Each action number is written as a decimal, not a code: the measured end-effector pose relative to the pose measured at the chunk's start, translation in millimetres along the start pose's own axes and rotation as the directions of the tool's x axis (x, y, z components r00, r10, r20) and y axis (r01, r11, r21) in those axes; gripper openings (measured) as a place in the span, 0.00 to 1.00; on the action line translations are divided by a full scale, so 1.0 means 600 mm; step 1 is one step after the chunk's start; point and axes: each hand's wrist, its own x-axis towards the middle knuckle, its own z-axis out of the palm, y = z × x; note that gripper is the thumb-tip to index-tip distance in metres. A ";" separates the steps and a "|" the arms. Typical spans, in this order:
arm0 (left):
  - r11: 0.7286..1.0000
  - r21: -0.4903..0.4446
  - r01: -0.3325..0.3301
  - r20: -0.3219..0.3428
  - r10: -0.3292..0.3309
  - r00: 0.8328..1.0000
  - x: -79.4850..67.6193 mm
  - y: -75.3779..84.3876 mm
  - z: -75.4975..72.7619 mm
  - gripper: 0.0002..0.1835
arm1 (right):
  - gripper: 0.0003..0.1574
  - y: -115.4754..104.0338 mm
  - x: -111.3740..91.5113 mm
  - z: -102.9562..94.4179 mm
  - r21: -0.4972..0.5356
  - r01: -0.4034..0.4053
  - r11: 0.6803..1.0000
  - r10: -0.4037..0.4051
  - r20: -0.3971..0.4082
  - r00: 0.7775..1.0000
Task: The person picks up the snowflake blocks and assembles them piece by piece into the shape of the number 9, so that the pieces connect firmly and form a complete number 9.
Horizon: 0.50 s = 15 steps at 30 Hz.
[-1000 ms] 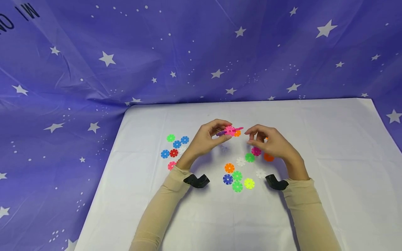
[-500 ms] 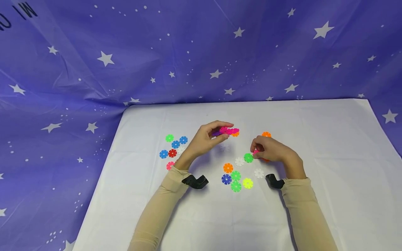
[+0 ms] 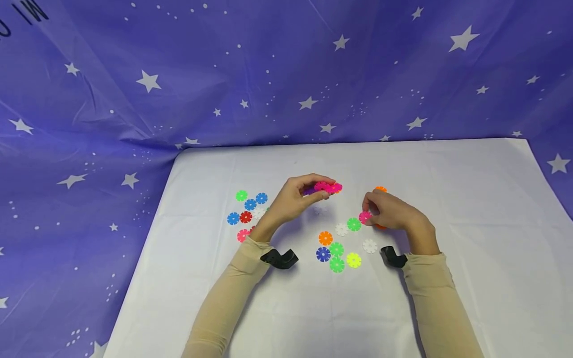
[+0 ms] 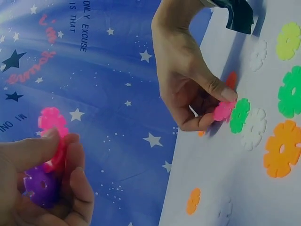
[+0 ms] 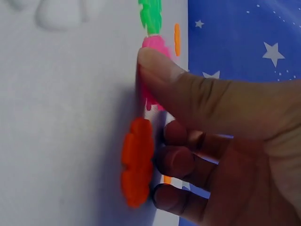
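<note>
My left hand holds a small cluster of joined notched discs above the table. In the left wrist view the cluster shows a purple disc low in the palm and a pink disc standing out past the thumb. To the right, my right hand pinches a loose pink disc between thumb and fingers, low over the cloth. A green disc lies just left of it. Behind the right fingers an orange-red disc is on the table, partly covered in the head view.
Loose discs lie on the white table: an orange disc, a blue disc, a yellow disc and several others. Another group, with a red disc, is beside the left forearm. A starry purple cloth hangs behind.
My right hand has moved down and slightly right from near the cluster and now pinches the pink disc. The left hand stays raised; its cluster has turned slightly.
</note>
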 end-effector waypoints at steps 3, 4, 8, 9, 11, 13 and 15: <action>1.000 0.027 0.014 -0.005 -0.014 1.000 0.000 0.000 0.001 0.16 | 0.12 -0.002 0.006 0.002 0.033 0.015 0.999 -0.014 -0.018 1.000; 0.999 0.033 0.020 -0.007 -0.020 1.000 -0.001 0.000 0.001 0.16 | 0.12 -0.004 0.008 0.001 0.054 0.036 0.998 -0.034 -0.037 0.999; 0.998 0.040 0.043 -0.012 -0.042 0.999 -0.002 0.000 0.001 0.18 | 0.10 -0.022 0.007 -0.007 0.134 0.159 0.978 -0.133 -0.186 0.974; 0.998 0.044 0.046 -0.012 -0.046 0.999 -0.002 0.001 0.001 0.18 | 0.10 -0.028 0.005 -0.009 0.156 0.192 0.969 -0.153 -0.232 0.961; 0.997 0.053 0.054 -0.010 -0.053 0.999 -0.001 0.001 0.001 0.20 | 0.10 -0.039 0.002 -0.014 0.183 0.262 0.947 -0.195 -0.320 0.927; 0.997 0.058 0.060 -0.003 -0.060 0.998 0.000 0.001 0.002 0.21 | 0.11 -0.047 0.000 -0.017 0.204 0.320 0.925 -0.224 -0.389 0.894; 0.996 0.062 0.066 0.003 -0.066 0.998 0.001 0.001 0.002 0.22 | 0.12 -0.056 -0.002 -0.020 0.227 0.370 0.901 -0.246 -0.437 0.865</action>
